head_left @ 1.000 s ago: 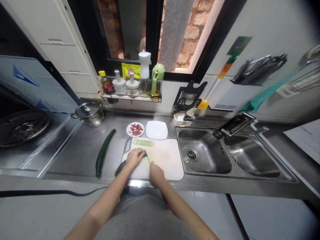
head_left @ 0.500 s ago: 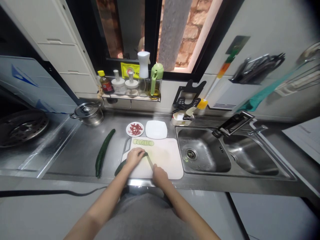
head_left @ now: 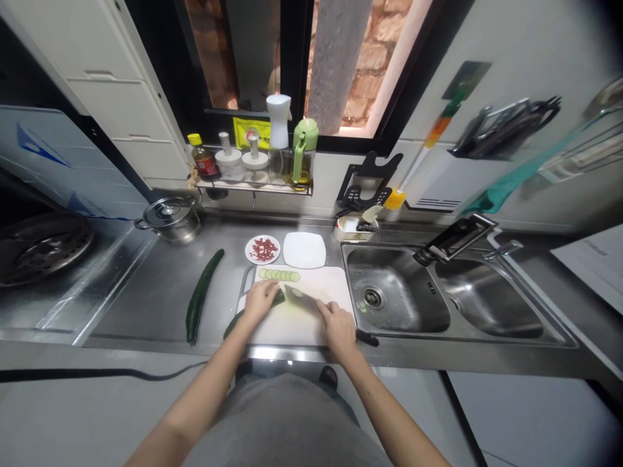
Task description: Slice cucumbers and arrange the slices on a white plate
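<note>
The left hand (head_left: 260, 299) is closed around the cut cucumber (head_left: 233, 324), near its sliced end, and the right hand (head_left: 339, 326) grips the knife (head_left: 307, 300) by its black handle. The cut cucumber lies slantwise over the left part of the board (head_left: 292, 329), and a pale slice (head_left: 296, 293) clings to the blade. Slicing looks partly done: a row of slices (head_left: 279, 275) lies along the far edge, while much of the held piece seems uncut, and a whole cucumber (head_left: 204, 295) rests on the counter (head_left: 146, 285) to the left. No brand can be made out: the red label on the bottle (head_left: 206, 166), the yellow packet (head_left: 241, 133) and the paper (head_left: 596, 259) at far right carry marks too small or blurred to read.
</note>
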### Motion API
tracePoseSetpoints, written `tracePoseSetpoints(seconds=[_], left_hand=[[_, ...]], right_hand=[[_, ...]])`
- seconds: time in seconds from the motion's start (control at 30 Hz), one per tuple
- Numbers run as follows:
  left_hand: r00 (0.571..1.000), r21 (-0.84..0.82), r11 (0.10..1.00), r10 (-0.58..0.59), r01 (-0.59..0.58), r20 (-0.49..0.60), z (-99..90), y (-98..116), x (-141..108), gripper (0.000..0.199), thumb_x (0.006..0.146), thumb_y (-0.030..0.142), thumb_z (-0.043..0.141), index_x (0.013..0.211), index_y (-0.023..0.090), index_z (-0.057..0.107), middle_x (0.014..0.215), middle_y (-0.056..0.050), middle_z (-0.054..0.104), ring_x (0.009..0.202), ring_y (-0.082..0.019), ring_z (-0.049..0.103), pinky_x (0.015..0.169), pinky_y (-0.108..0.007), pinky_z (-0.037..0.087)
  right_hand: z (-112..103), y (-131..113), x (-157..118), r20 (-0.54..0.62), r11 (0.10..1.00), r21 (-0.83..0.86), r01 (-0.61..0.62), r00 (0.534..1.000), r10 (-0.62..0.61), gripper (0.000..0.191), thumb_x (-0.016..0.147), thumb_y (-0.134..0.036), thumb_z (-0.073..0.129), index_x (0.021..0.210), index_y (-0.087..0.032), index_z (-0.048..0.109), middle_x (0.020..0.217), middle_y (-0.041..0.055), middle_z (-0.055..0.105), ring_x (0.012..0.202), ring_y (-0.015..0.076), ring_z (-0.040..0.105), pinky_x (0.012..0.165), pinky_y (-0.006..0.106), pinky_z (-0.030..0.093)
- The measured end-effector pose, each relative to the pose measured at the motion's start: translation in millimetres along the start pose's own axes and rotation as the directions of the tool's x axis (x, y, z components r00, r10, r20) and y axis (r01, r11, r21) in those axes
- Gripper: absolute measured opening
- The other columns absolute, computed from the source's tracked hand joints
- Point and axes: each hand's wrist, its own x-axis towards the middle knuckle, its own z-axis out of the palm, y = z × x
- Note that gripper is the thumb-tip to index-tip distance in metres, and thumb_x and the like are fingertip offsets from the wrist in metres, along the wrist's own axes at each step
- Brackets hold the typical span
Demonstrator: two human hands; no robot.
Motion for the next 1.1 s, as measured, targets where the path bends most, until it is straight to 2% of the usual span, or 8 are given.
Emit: tracePoseSetpoints(seconds=[0.1, 0.17, 0.33, 0.5, 0.63, 0.77, 0.9, 1.1], left_hand=[[1.0, -0.107, 0.994, -0.009, 0.005, -0.03, -4.7, 7, 5, 0.027, 0.089, 0.036, 0.05, 0.099, 0.02, 0.071, 0.104, -0.006, 0.07, 0.101, -0.021, 0.062, 0.094, -0.036, 0.046], [1.0, -0.159, 0.987, 0.006, -0.01, -0.028, -8.5, 16, 8, 0.027, 0.088, 0.036, 0.051, 0.097, 0.02, 0.071, 0.103, -0.006, 0.071, 0.099, -0.021, 0.063, 0.092, -0.035, 0.047], [0.98, -0.15, 0.976, 0.172, -0.157, 0.097, -15.4, 42, 9, 0.03, 0.084, 0.04, 0.058, 0.106, 0.022, 0.069, 0.111, -0.005, 0.068, 0.107, -0.022, 0.059, 0.097, -0.037, 0.044], [0.94, -0.063, 0.977, 0.212, -0.203, 0.266, -9.9, 54, 5, 0.028, 0.082, 0.041, 0.06, 0.1, 0.022, 0.07, 0.109, -0.006, 0.067, 0.106, -0.023, 0.056, 0.096, -0.037, 0.042], [0.931, -0.044, 0.985, 0.17, -0.165, 0.323, 2.8, 57, 2, 0.02, 0.081, 0.035, 0.061, 0.093, 0.021, 0.07, 0.102, -0.005, 0.068, 0.102, -0.022, 0.057, 0.093, -0.033, 0.042], [0.938, -0.002, 0.998, 0.065, -0.068, 0.34, 15.7, 59, 8, 0.013, 0.08, 0.027, 0.06, 0.086, 0.02, 0.069, 0.092, -0.004, 0.069, 0.093, -0.02, 0.059, 0.085, -0.029, 0.043], [0.941, 0.027, 0.997, -0.071, 0.066, 0.331, 27.5, 59, 27, 0.016, 0.08, 0.025, 0.058, 0.09, 0.02, 0.069, 0.083, -0.002, 0.07, 0.078, -0.016, 0.061, 0.073, -0.026, 0.044], [0.948, 0.18, 0.977, -0.161, 0.114, 0.273, 49.3, 54, 60, 0.017, 0.082, 0.024, 0.055, 0.089, 0.019, 0.07, 0.09, -0.006, 0.071, 0.085, -0.019, 0.063, 0.073, -0.026, 0.042]], right_hand=[[2, 12, 3, -0.223, 0.999, -0.049, 0.006, 0.975, -0.016, 0.044, 0.09, -0.017, 0.045, 0.13, -0.033, 0.052, 0.115, 0.0094, 0.056, 0.081, 0.018, 0.05, 0.071, 0.031, 0.029], [4, 18, 5, -0.316, 0.997, -0.072, 0.012, 0.948, -0.034, 0.044, 0.088, -0.018, 0.048, 0.129, -0.033, 0.054, 0.115, 0.0092, 0.055, 0.08, 0.0183, 0.047, 0.07, 0.031, 0.027], [8, 24, 5, -0.405, 0.994, -0.103, 0.046, 0.91, -0.084, 0.047, 0.085, -0.014, 0.051, 0.128, -0.032, 0.055, 0.115, 0.0098, 0.055, 0.081, 0.0188, 0.044, 0.071, 0.031, 0.025], [10, 23, -2, -0.371, 0.992, -0.106, 0.075, 0.922, -0.109, 0.045, 0.085, -0.013, 0.051, 0.125, -0.031, 0.057, 0.114, 0.0097, 0.055, 0.083, 0.0188, 0.044, 0.072, 0.032, 0.025], [13, 26, -9, -0.273, 0.994, -0.091, 0.055, 0.959, -0.078, 0.043, 0.087, -0.016, 0.05, 0.127, -0.032, 0.055, 0.115, 0.0091, 0.054, 0.086, 0.0186, 0.045, 0.074, 0.031, 0.026], [16, 32, -14, -0.142, 0.998, -0.062, -0.008, 0.99, -0.001, 0.043, 0.089, -0.016, 0.047, 0.128, -0.034, 0.054, 0.115, 0.0084, 0.053, 0.088, 0.0187, 0.046, 0.075, 0.031, 0.026], [21, 38, -16, -0.087, 0.997, -0.041, -0.062, 0.995, 0.058, 0.044, 0.089, -0.016, 0.048, 0.128, -0.035, 0.053, 0.116, 0.0085, 0.052, 0.09, 0.0188, 0.047, 0.074, 0.03, 0.026], [30, 41, -19, -0.075, 0.995, -0.045, -0.086, 0.994, 0.083, 0.045, 0.089, -0.016, 0.048, 0.129, -0.035, 0.053, 0.114, 0.0083, 0.052, 0.09, 0.0183, 0.047, 0.074, 0.03, 0.025]])
